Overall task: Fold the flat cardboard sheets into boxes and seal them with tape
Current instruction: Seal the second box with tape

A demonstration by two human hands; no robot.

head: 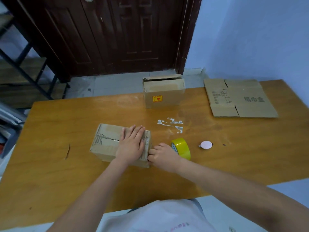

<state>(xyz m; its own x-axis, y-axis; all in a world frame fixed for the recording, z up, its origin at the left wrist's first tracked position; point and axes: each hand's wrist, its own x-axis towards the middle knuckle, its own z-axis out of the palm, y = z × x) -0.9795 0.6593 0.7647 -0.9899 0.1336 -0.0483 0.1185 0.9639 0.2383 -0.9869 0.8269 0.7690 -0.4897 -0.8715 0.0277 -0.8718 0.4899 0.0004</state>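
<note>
A small closed cardboard box (107, 141) lies on the wooden table (66, 173) in front of me, with clear tape along its top seam. My left hand (132, 144) presses flat on the right part of its top, fingers straight. My right hand (163, 155) is at the box's right end, fingers curled against the cardboard edge; whether it pinches tape there I cannot tell. A yellow tape roll (182, 147) stands just right of that hand. A flat cardboard sheet (239, 99) lies at the far right.
A second folded box (163, 94) with a yellow-red sticker stands at the table's far edge. Torn tape scraps (172, 123) stick to the tabletop. A small pink round object (206, 145) lies right of the roll. A dark door and a metal rack lie beyond.
</note>
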